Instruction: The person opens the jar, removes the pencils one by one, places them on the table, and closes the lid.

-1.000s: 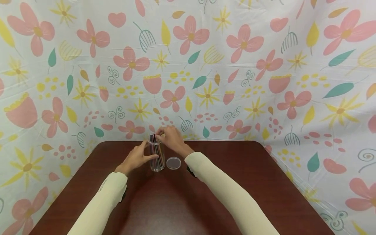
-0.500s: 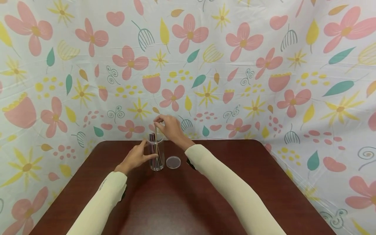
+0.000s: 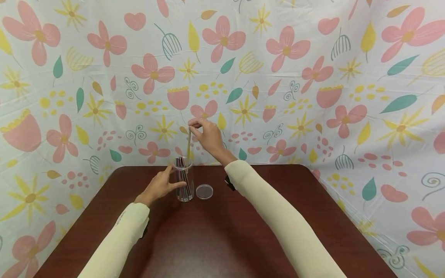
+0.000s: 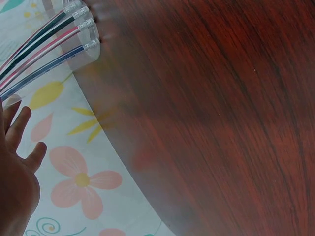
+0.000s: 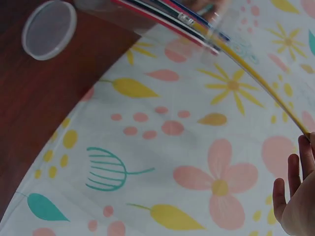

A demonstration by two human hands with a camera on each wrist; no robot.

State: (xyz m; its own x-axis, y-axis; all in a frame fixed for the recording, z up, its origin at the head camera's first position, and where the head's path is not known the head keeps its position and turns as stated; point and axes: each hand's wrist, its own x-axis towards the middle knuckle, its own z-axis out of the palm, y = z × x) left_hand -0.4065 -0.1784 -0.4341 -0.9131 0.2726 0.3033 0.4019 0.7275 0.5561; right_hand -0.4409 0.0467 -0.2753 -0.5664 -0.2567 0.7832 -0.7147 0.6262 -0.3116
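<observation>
Okay, left hand (image 3: pixel 160 187) grips the clear jar (image 3: pixel 190 182) on the table (image 3: pixel 208 239), likely steadying it; lid (image 3: pixel 204 192) lies just right, mouth uncovered. Above, right hand (image 3: pixel 209 138) pinches yellow pencil (image 3: pixel 189 147) near its top, lower end inside the jar, presumably for control.

A white printed sheet (image 3: pixel 160 108) forms the background behind the counter (image 3: pixel 194 239) and along its left and right sides. The print comprises pink flowers (image 3: pixel 224 39), yellow starbursts (image 3: pixel 244 112), teal leaves (image 3: pixel 398 103), hearts and spirals. Creases and folds are visible in the material, notably at right. The counter surface is dark reddish brown with streaked wood grain; its far corners are rounded. A soft pale reflection (image 3: pixel 194 262) appears on the near surface.
</observation>
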